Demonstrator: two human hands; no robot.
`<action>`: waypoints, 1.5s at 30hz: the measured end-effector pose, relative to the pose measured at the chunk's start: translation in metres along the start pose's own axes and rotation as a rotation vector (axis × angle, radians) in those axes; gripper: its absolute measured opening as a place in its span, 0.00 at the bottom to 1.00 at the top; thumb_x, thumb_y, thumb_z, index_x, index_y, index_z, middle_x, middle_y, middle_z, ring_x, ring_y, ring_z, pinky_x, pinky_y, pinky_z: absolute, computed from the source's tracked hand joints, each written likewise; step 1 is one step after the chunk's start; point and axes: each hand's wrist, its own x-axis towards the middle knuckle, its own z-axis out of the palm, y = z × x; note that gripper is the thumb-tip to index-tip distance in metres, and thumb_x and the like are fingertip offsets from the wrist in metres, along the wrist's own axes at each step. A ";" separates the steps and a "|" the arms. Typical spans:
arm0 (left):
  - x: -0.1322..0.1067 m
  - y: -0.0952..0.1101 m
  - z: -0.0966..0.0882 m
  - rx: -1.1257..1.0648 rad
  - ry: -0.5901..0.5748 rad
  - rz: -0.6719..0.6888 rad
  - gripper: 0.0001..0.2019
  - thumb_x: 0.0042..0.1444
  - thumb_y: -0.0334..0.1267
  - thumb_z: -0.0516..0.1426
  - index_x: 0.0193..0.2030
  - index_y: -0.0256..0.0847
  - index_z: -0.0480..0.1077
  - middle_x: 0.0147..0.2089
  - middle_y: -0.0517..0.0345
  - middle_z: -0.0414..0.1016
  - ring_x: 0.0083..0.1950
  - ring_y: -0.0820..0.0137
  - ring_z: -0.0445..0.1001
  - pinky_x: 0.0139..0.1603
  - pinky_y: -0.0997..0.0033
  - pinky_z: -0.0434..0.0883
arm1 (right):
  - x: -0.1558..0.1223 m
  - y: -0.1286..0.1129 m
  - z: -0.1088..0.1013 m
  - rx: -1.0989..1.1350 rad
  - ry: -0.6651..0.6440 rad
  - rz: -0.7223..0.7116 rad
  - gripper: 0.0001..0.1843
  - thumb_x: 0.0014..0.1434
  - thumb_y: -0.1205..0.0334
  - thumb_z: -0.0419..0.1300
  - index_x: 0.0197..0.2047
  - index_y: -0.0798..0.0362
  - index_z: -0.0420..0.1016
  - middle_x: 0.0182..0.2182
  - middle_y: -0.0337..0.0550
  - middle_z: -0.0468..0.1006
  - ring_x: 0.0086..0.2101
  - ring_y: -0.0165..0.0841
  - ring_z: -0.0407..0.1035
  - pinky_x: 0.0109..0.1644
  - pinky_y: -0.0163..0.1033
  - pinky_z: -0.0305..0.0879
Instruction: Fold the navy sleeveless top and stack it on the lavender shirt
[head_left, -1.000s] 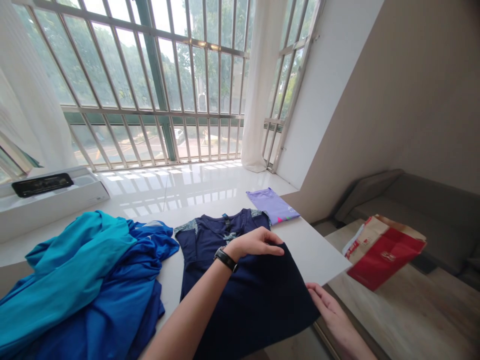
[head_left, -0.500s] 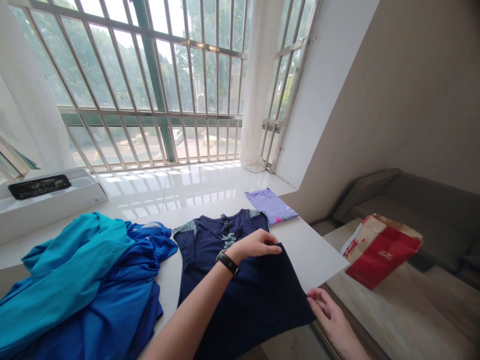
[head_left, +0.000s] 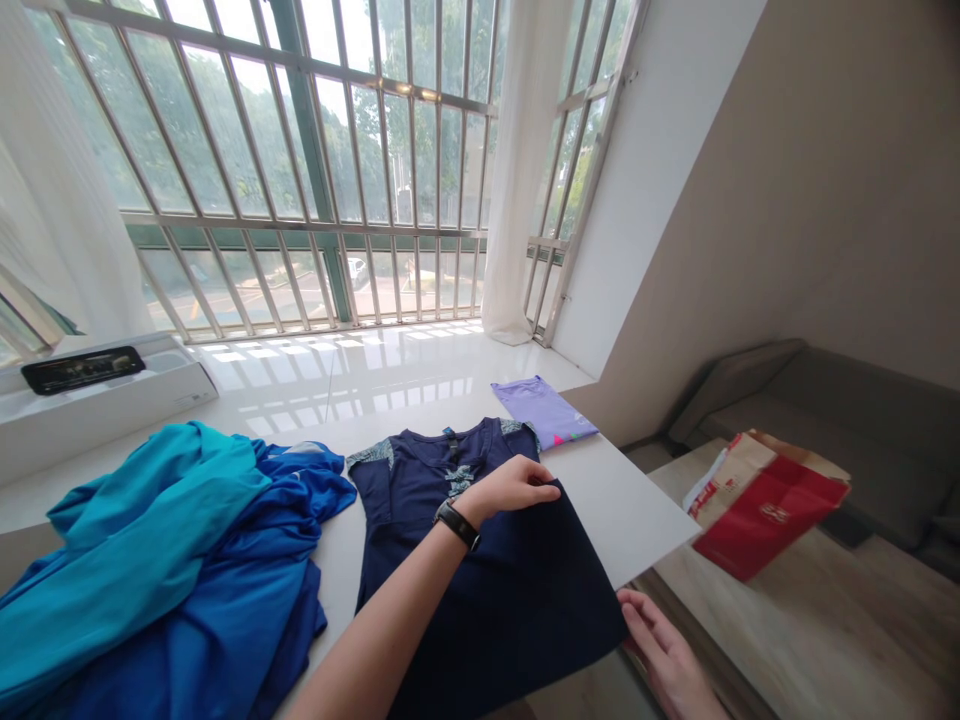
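Folding at the desk: L hand (head_left: pixel 510 488), w/ black wristband (head_left: pixel 456 525), curled, fingers and thumb pinching the raised lower part of a navy T-shirt (head_left: pixel 480 590) doubled up over its own chest. R hand (head_left: pixel 666 655) loosely open, not gripping, fingers just beside the shirt's lower R corner, below the desk (head_left: pixel 645 520) front R edge. Shirt lies centre-front on the desk, collar toward the back, its folded part reaching the R edge and running out of frame at the front. Behind it, just past the collar on the R, a folded lilac garment (head_left: pixel 544 412) w/ pink print. Along the L side, a crumpled heap of teal and blue clothes (head_left: pixel 165 560), near the shirt's L sleeve. Back L corner: a white box (head_left: pixel 112 385) w/ a black top piece. Off the R edge, lower down: a red-and-kraft paper bag (head_left: pixel 769 505) on a wood surface; grey sofa (head_left: pixel 840 440) beyond.
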 end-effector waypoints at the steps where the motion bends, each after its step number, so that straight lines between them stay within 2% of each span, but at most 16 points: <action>1: 0.001 -0.001 0.001 0.027 0.008 0.000 0.13 0.54 0.45 0.59 0.30 0.34 0.74 0.25 0.63 0.66 0.28 0.75 0.61 0.28 0.74 0.57 | -0.002 0.000 0.003 -0.007 0.036 -0.019 0.30 0.46 0.32 0.64 0.39 0.49 0.76 0.35 0.45 0.80 0.38 0.41 0.75 0.40 0.38 0.73; 4: 0.004 -0.006 0.005 0.113 0.055 0.021 0.12 0.55 0.42 0.58 0.30 0.34 0.75 0.25 0.63 0.67 0.28 0.75 0.62 0.28 0.75 0.57 | -0.004 -0.002 0.008 -0.036 0.061 -0.068 0.28 0.45 0.36 0.67 0.39 0.51 0.77 0.36 0.46 0.81 0.39 0.42 0.76 0.43 0.38 0.73; 8: 0.008 -0.014 0.009 0.229 0.121 0.058 0.11 0.55 0.40 0.58 0.31 0.34 0.76 0.26 0.61 0.71 0.28 0.74 0.64 0.30 0.74 0.60 | 0.000 -0.007 0.003 -0.121 -0.076 -0.042 0.25 0.46 0.38 0.67 0.35 0.53 0.79 0.31 0.45 0.81 0.34 0.40 0.75 0.39 0.37 0.73; 10: 0.009 -0.019 0.012 0.274 0.164 0.065 0.10 0.55 0.39 0.58 0.33 0.34 0.78 0.29 0.58 0.75 0.30 0.72 0.68 0.32 0.74 0.63 | 0.002 -0.009 0.000 -0.178 -0.088 -0.062 0.25 0.47 0.38 0.66 0.34 0.52 0.80 0.30 0.44 0.80 0.33 0.39 0.75 0.38 0.36 0.72; 13: 0.012 -0.028 0.016 0.318 0.228 0.069 0.09 0.54 0.38 0.60 0.37 0.35 0.78 0.36 0.54 0.80 0.35 0.68 0.73 0.38 0.72 0.67 | 0.004 -0.010 -0.002 -0.241 -0.067 -0.138 0.25 0.49 0.36 0.63 0.31 0.52 0.80 0.29 0.45 0.79 0.33 0.39 0.75 0.38 0.35 0.72; 16: 0.013 -0.035 0.022 0.365 0.266 0.068 0.08 0.55 0.37 0.60 0.39 0.37 0.77 0.38 0.53 0.80 0.38 0.67 0.75 0.40 0.72 0.69 | 0.002 -0.013 0.001 -0.287 -0.034 -0.181 0.26 0.51 0.34 0.60 0.29 0.51 0.79 0.29 0.46 0.79 0.32 0.39 0.74 0.36 0.36 0.72; 19: 0.012 -0.040 0.030 0.473 0.307 0.056 0.06 0.57 0.36 0.59 0.40 0.39 0.76 0.39 0.54 0.79 0.40 0.66 0.76 0.41 0.71 0.69 | -0.003 -0.020 0.006 -0.386 0.071 -0.226 0.26 0.53 0.34 0.59 0.28 0.50 0.77 0.29 0.45 0.79 0.30 0.37 0.72 0.33 0.36 0.69; 24: 0.005 -0.032 0.035 0.709 0.319 0.001 0.09 0.61 0.40 0.59 0.47 0.42 0.72 0.46 0.51 0.75 0.43 0.63 0.75 0.43 0.69 0.68 | -0.009 -0.036 0.007 -0.555 0.220 -0.358 0.23 0.54 0.35 0.59 0.30 0.47 0.76 0.29 0.43 0.77 0.25 0.35 0.67 0.31 0.38 0.67; 28: -0.005 -0.009 0.014 0.790 0.347 0.013 0.11 0.63 0.44 0.57 0.48 0.40 0.72 0.47 0.47 0.74 0.45 0.59 0.75 0.42 0.67 0.67 | 0.004 -0.064 0.010 -0.532 0.204 -0.430 0.24 0.57 0.35 0.56 0.35 0.48 0.76 0.32 0.47 0.78 0.28 0.36 0.69 0.33 0.39 0.68; 32: -0.040 0.011 -0.030 0.804 0.487 -0.054 0.12 0.65 0.43 0.53 0.45 0.40 0.74 0.43 0.49 0.76 0.43 0.59 0.74 0.41 0.67 0.65 | 0.041 -0.105 0.029 -0.475 0.044 -0.475 0.26 0.59 0.36 0.53 0.36 0.51 0.77 0.32 0.47 0.80 0.29 0.36 0.70 0.34 0.39 0.67; 35: -0.090 0.014 -0.062 0.807 0.602 -0.158 0.12 0.65 0.44 0.52 0.43 0.42 0.74 0.39 0.53 0.78 0.40 0.62 0.74 0.37 0.69 0.63 | 0.078 -0.122 0.048 -0.503 -0.146 -0.507 0.26 0.59 0.36 0.54 0.38 0.51 0.77 0.27 0.43 0.78 0.26 0.34 0.67 0.33 0.38 0.66; 38: -0.150 0.006 -0.083 0.819 0.690 -0.298 0.16 0.64 0.48 0.51 0.38 0.41 0.75 0.34 0.54 0.77 0.35 0.65 0.73 0.34 0.71 0.61 | 0.111 -0.118 0.061 -0.500 -0.314 -0.533 0.26 0.58 0.37 0.55 0.40 0.52 0.78 0.28 0.42 0.78 0.25 0.33 0.66 0.32 0.37 0.64; 40: -0.184 -0.002 -0.090 0.820 0.646 -0.363 0.19 0.64 0.50 0.51 0.32 0.40 0.75 0.29 0.55 0.75 0.31 0.67 0.70 0.32 0.72 0.59 | 0.127 -0.107 0.065 -0.488 -0.354 -0.537 0.27 0.57 0.36 0.56 0.39 0.53 0.79 0.28 0.42 0.79 0.26 0.33 0.67 0.32 0.37 0.64; 42: -0.208 -0.011 -0.092 0.778 0.567 -0.386 0.21 0.63 0.53 0.51 0.29 0.40 0.75 0.26 0.57 0.73 0.29 0.68 0.68 0.30 0.72 0.58 | 0.137 -0.096 0.065 -0.468 -0.362 -0.519 0.27 0.56 0.36 0.57 0.38 0.53 0.79 0.26 0.42 0.79 0.26 0.33 0.67 0.32 0.37 0.64; 45: -0.221 -0.022 -0.088 0.681 0.506 -0.383 0.20 0.60 0.55 0.54 0.34 0.39 0.77 0.29 0.56 0.75 0.30 0.68 0.70 0.30 0.74 0.60 | 0.141 -0.089 0.062 -0.462 -0.368 -0.508 0.26 0.56 0.37 0.58 0.38 0.53 0.80 0.23 0.41 0.77 0.24 0.33 0.66 0.30 0.36 0.62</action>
